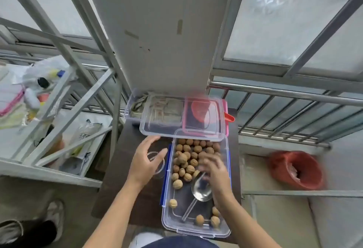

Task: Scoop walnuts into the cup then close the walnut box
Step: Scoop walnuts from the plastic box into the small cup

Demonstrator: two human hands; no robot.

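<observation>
A clear walnut box with blue clasps lies open on a small dark table. Several walnuts fill its far half and a few sit at the near end. A metal spoon rests in the box, bowl up, handle pointing toward me. My right hand is blurred over the walnuts just beyond the spoon's bowl, fingers apart, not on the handle. A clear glass cup stands left of the box. My left hand curves over it with spread fingers. The clear lid lies across the boxes behind.
Under the lid are a clear box of packets and a pink-rimmed box holding a red scoop. A metal rack with bags stands at the left. A red bag lies on the floor at the right. Railings run behind.
</observation>
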